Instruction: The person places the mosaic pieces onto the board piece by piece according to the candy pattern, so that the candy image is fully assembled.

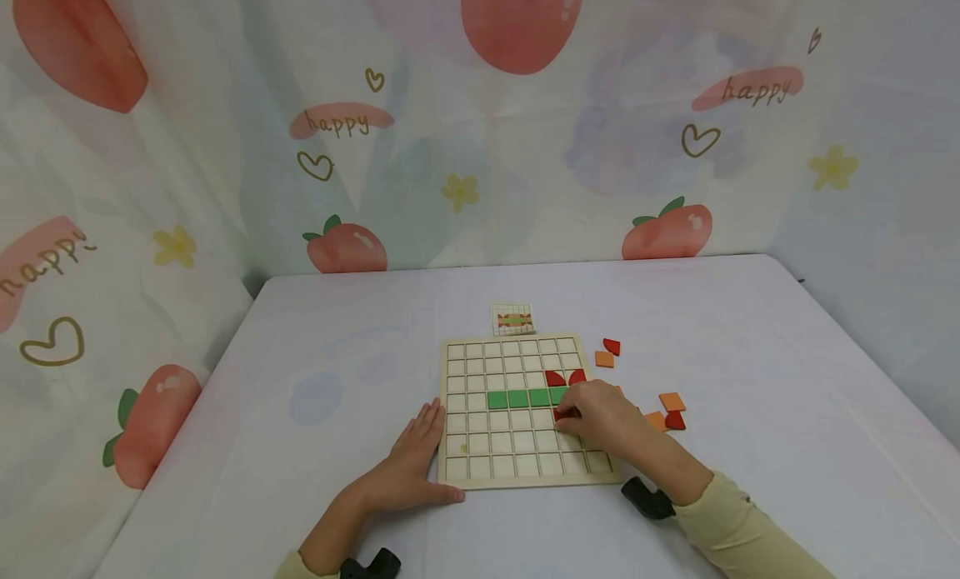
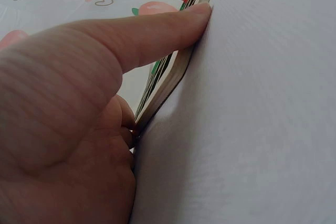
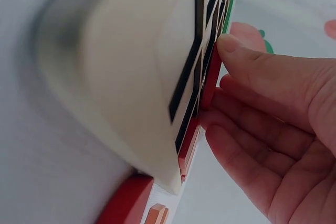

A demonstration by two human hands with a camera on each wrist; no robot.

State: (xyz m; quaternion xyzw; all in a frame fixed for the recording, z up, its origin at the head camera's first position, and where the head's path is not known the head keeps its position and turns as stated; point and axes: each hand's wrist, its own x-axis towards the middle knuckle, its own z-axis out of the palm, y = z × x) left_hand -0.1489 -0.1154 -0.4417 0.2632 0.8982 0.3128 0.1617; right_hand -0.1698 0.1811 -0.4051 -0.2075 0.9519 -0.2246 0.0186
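A wooden grid board (image 1: pixel 480 466) lies on the table with a row of green squares (image 1: pixel 518 399) across it. Two red curved-edge pieces (image 1: pixel 555 378) sit above the row's right end. Just below that end, my right hand (image 1: pixel 607 416) pinches another red piece (image 3: pixel 211 74) between thumb and fingers, down at the board's surface. A further red piece (image 3: pixel 189 142) shows beside it in the right wrist view. My left hand (image 1: pixel 405 462) rests against the board's left edge, fingers straight, its thumb (image 2: pixel 168 30) along the near edge.
A small pattern card (image 1: pixel 513 320) lies beyond the board's far edge. Loose orange squares (image 1: pixel 671 402) and red pieces (image 1: pixel 675 421) are scattered to the right, some partly hidden by my right hand. A printed cloth (image 1: pixel 525 146) hangs behind the table.
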